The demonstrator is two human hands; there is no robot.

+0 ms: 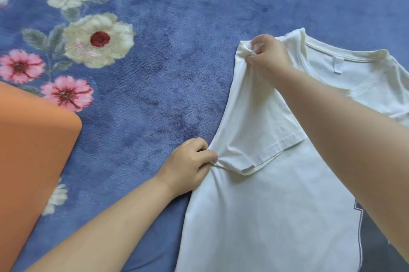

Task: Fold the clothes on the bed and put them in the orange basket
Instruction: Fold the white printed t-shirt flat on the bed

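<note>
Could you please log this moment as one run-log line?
left hand: pinches T-shirt side | right hand: pinches shoulder | sleeve: folded in | basket: left

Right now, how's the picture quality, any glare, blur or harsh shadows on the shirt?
Head view: soft, even light, no glare; white T-shirt bright but seams and collar readable; left hand and right hand sharp; only faint shadows under the arms; mild wide-angle stretching at edges.
</note>
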